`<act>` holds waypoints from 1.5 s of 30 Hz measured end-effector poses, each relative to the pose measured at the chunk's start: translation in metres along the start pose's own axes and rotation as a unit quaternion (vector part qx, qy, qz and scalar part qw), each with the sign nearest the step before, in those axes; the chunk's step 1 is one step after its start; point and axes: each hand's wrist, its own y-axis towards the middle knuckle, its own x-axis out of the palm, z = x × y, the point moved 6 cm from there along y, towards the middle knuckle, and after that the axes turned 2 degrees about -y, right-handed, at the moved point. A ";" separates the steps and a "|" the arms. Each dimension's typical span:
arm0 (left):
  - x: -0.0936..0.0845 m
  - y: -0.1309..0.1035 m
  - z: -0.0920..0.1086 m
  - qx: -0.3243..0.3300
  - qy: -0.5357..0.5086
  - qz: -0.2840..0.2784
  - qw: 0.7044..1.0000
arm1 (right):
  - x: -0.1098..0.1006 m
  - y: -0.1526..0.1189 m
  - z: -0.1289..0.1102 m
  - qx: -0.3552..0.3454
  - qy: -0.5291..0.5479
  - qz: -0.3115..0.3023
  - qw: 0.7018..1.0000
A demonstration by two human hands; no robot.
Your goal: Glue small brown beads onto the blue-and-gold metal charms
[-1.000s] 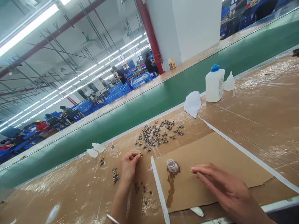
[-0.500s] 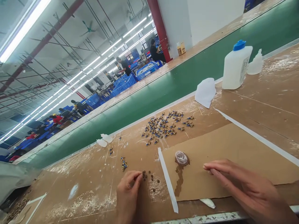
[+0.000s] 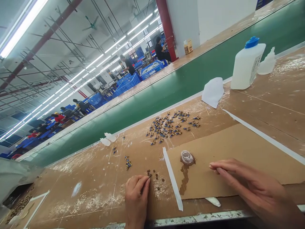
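So the left hand (image 3: 135, 194) was down by the bench's (image 3: 95, 190) near edge, thumb and forefinger tips together right at one of the little brown rings (image 3: 156, 175). Couldn't tell if it actually had hold of that one. The rest of the rings lay loose just past those fingertips, left of the cardboard (image 3: 219, 152). The right hand (image 3: 252, 184) was over the cardboard's near side, thumb up against the forefinger, and I couldn't make out anything between them. A clear cup (image 3: 187, 157) sat by the cardboard's left edge in a brown wet patch, with a dark stain (image 3: 184, 179) running toward the near edge. One tape strip (image 3: 172, 179) ran along that left edge. The big pile of blue-and-gold parts (image 3: 166, 125) was spread out toward the bench's far edge, plus a small bunch (image 3: 128, 162) between the pile and the left hand. Also by the far edge: two little bottles (image 3: 110, 137) lying down on the left, and on the right a paper scrap (image 3: 213, 92) near a big blue-capped jug (image 3: 247, 65). Green belt (image 3: 181, 79) ran just beyond.
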 end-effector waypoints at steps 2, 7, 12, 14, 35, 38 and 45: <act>-0.002 0.001 0.004 0.027 0.018 0.015 0.999 | -0.001 0.000 0.000 0.011 0.001 0.005 1.000; -0.007 -0.006 0.013 0.128 0.046 -0.003 0.991 | -0.001 0.002 -0.003 0.013 0.014 -0.003 1.000; -0.011 -0.026 0.011 0.101 0.005 0.032 0.994 | -0.002 0.004 -0.007 0.010 0.006 -0.008 1.000; -0.011 -0.035 0.009 0.065 -0.014 0.054 0.996 | -0.001 0.004 -0.006 0.014 -0.002 -0.014 1.000; -0.012 -0.048 0.005 -0.044 -0.074 0.031 0.996 | 0.000 0.002 -0.004 0.007 -0.038 -0.024 0.999; -0.012 -0.046 0.006 -0.043 -0.073 0.027 0.996 | 0.001 0.001 -0.002 0.016 -0.041 -0.028 0.999; -0.011 -0.046 0.010 -0.049 -0.062 0.024 0.997 | 0.000 0.005 -0.005 0.034 -0.036 -0.024 0.998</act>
